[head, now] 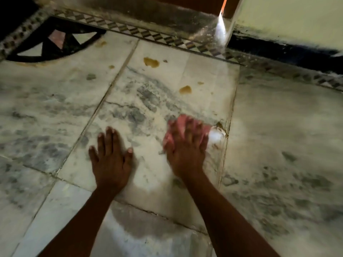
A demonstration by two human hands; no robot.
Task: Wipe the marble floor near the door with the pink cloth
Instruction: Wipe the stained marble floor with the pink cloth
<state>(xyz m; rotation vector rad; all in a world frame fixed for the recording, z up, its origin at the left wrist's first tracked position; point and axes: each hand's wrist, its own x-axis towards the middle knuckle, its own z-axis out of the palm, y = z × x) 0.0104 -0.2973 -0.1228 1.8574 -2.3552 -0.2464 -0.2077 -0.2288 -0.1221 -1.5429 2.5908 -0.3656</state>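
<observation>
The marble floor [141,101] is white with grey veins and fills most of the view. My right hand [185,151] lies flat on the pink cloth [181,125], pressing it to the floor with straight fingers; both are blurred by motion. Pink shows past the fingertips and at the hand's left side. My left hand [111,162] rests flat on the marble to the left, fingers spread, holding nothing. Several brown stains [151,62] dot the slab beyond the cloth. The door [196,5] is at the top, a bright gap beside it.
A patterned tile border [148,34] runs along the threshold at the top. A black inlay design [55,41] fills the top left corner. A pale wall [289,19] with a dark skirting stands at the top right. A chipped tile joint [221,127] lies just right of the cloth.
</observation>
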